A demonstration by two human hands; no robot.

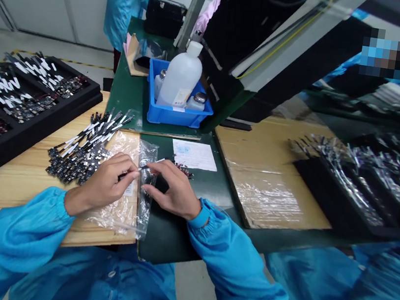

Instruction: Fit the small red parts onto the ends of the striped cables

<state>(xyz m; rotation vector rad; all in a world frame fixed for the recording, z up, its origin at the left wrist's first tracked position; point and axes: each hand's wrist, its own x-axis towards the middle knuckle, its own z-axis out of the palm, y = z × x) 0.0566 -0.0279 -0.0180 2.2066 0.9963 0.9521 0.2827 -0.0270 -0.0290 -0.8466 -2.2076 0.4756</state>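
My hands are close together over a clear plastic bag [145, 193]: my left hand [103, 187] pinches a small electronic module [143, 167] with a white strip, and my right hand [174, 190] grips the bag's edge. The bag lies at the edge of the wooden worktop [12, 183], just beside a heap of similar modules [81, 150], with a black compartment tray [29, 146] holding more to my left.

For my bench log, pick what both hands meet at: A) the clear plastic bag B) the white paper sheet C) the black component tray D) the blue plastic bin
A: the left hand and the right hand come together at a clear plastic bag lying on the bench.
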